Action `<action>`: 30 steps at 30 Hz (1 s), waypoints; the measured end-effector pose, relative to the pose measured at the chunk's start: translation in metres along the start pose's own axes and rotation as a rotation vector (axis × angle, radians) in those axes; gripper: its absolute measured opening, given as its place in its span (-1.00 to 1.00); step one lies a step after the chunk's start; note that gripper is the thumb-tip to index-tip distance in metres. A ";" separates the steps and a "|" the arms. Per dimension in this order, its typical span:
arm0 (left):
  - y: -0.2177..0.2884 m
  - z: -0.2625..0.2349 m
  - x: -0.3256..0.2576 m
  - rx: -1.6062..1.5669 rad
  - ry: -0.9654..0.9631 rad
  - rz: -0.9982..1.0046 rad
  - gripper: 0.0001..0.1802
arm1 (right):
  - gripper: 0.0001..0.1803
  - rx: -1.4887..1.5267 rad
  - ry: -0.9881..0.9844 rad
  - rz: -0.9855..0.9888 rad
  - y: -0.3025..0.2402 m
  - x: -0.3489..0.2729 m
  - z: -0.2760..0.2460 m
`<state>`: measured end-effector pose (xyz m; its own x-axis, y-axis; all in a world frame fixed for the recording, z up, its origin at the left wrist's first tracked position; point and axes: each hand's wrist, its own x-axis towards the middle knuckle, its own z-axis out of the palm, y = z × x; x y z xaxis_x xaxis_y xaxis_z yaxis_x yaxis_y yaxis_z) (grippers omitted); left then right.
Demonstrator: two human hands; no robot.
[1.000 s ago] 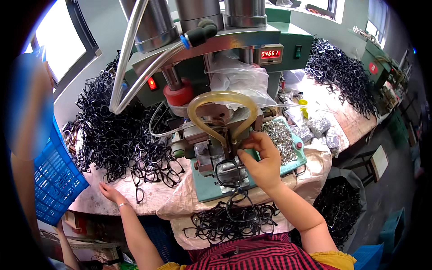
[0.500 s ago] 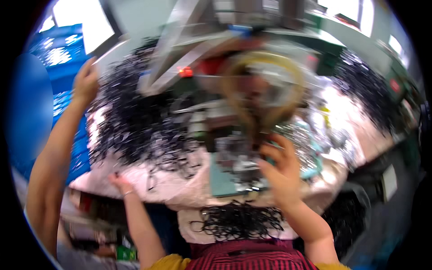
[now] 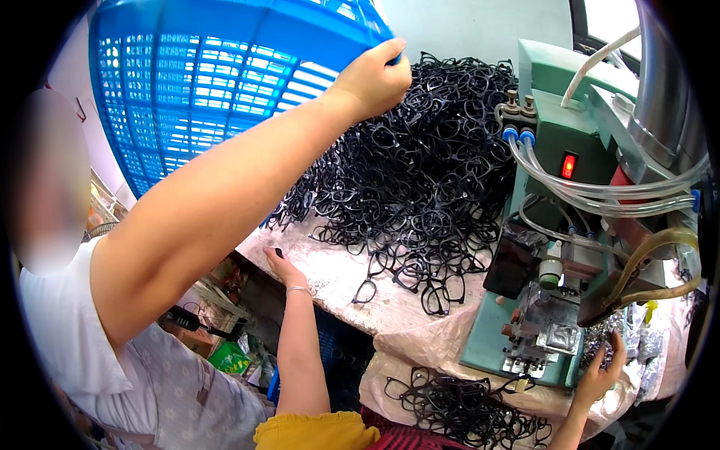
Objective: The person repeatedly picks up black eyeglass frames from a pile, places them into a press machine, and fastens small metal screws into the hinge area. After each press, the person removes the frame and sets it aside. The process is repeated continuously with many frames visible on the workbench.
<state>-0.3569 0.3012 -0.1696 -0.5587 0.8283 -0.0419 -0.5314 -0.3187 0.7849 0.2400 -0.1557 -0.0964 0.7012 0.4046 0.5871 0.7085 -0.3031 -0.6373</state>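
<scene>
By the table's front edge, my left hand (image 3: 285, 268) has its fingers apart. A small black piece shows at one fingertip; I cannot tell whether it is worn or held. At the right, my right hand (image 3: 600, 375) is open, fingers spread against a heap of small silvery metal parts (image 3: 598, 339). Left of that hand stands a green bench machine (image 3: 551, 146) with a metal fixture (image 3: 561, 337). Several black glasses frames (image 3: 465, 405) lie on cloth in front of me. A far larger pile of black glasses frames (image 3: 420, 165) covers the table behind.
A co-worker at the left grips the rim of a large blue plastic basket (image 3: 210, 90), tilted beside the big pile. The co-worker's arm (image 3: 225, 169) crosses above the table's left side. Clear hoses (image 3: 600, 191) loop in front of the machine. Clear bags (image 3: 649, 345) lie at the right.
My view has swung left. The co-worker's hand and the blue basket have come closer to the big pile. My right hand has moved from the machine's front to the metal parts.
</scene>
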 end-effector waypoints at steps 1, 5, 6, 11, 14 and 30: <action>0.000 -0.001 0.000 0.000 -0.002 0.003 -0.04 | -0.67 0.039 0.008 0.044 -0.003 -0.002 -0.001; -0.001 0.001 0.003 0.005 -0.018 0.012 -0.03 | -0.70 0.057 0.031 0.050 -0.001 -0.002 0.000; 0.000 0.000 0.004 0.007 -0.017 0.016 -0.02 | -0.71 0.030 0.021 0.029 -0.001 -0.003 0.000; 0.000 0.000 0.003 0.003 -0.012 0.028 -0.01 | -0.78 0.024 0.009 -0.005 0.000 -0.002 0.000; 0.001 -0.001 0.002 0.002 -0.010 0.039 0.00 | -0.80 0.012 0.010 -0.003 -0.006 -0.001 0.000; 0.009 -0.001 -0.006 -0.001 -0.017 0.092 0.05 | -0.84 -0.032 0.000 -0.048 -0.008 0.000 0.001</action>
<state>-0.3594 0.2930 -0.1627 -0.5941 0.8033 0.0410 -0.4791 -0.3943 0.7842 0.2347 -0.1527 -0.0918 0.6663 0.4190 0.6168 0.7435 -0.3105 -0.5923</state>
